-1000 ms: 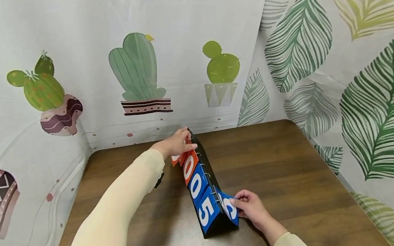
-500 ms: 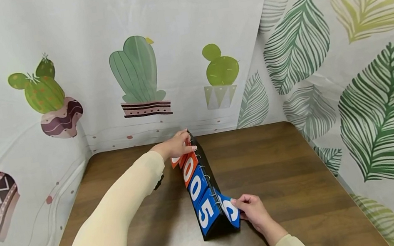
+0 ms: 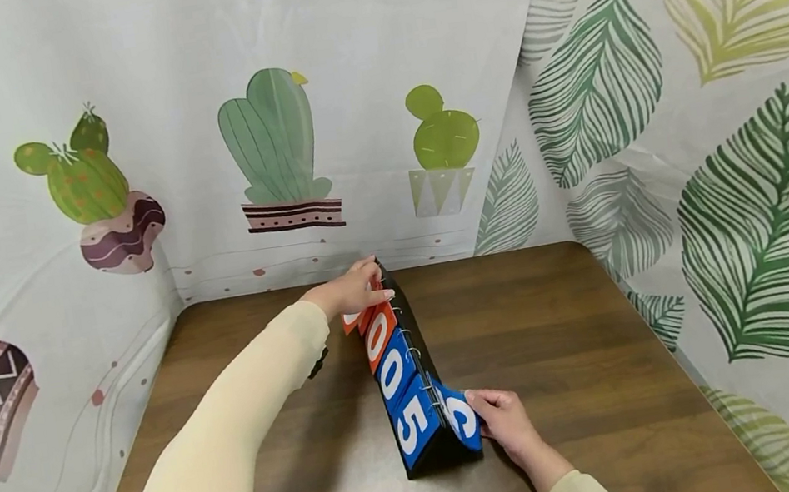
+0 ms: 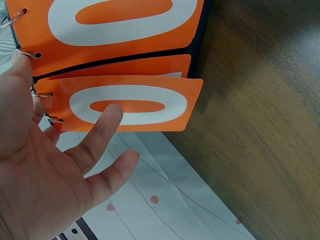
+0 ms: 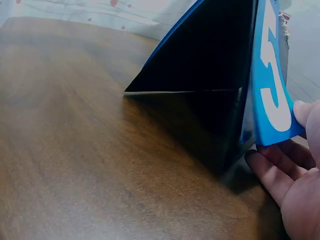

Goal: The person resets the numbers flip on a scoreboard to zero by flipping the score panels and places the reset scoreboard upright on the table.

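Observation:
A tabletop flip scoreboard stands like a tent on the table, its number cards hung on metal rings. On its left face are orange zeros, a blue zero and a blue five card. My left hand holds the top ridge at the far end; in the left wrist view two fingers reach over an orange zero card. At the near end my right hand pinches the lower edge of a blue card on the right face, its thumb on the printed side. That card bends away from the black stand.
The brown wooden table extends on both sides of the scoreboard. Behind it hangs a white cloth printed with cacti, and a leaf-patterned cloth hangs at the right.
The right hand keeps its pinch, and the blue card's edge has shifted very slightly outward to the right. The left hand has stayed at the far end of the ridge.

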Demonstrator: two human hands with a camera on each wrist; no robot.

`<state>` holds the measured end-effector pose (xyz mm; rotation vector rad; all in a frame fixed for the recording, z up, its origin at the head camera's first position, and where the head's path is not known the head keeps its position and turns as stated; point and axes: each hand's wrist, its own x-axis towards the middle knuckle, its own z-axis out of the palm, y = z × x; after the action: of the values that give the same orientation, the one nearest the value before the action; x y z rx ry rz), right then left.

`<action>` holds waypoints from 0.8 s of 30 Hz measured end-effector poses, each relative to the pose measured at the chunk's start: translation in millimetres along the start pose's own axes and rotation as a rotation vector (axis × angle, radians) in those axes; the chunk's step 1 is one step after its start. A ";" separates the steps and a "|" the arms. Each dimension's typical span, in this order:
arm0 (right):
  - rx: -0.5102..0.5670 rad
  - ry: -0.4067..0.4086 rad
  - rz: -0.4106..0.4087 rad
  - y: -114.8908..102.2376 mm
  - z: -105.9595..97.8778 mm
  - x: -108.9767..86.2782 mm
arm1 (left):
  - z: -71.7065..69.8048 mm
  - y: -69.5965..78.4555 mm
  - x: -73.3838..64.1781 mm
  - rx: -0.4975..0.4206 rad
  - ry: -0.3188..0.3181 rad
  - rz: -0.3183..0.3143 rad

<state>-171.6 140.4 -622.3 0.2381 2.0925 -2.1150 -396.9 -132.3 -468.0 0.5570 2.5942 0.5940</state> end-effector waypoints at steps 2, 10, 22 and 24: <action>-0.054 0.009 -0.057 2.0 0.8 0.0 | -0.1 0.9 -1.2 0.007 0.003 -0.003; -0.251 0.070 -0.212 3.6 2.9 -2.5 | -1.8 6.7 -9.7 -0.004 0.006 0.017; -0.365 0.085 -0.334 0.4 1.9 -3.4 | 0.5 0.1 0.4 0.004 0.005 -0.016; -0.346 0.113 -0.374 0.7 0.6 -0.7 | 0.2 -0.1 0.6 0.006 0.007 -0.017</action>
<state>-170.7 139.8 -622.8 -0.0870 2.7008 -1.8993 -397.3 -132.0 -468.4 0.5355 2.6054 0.5846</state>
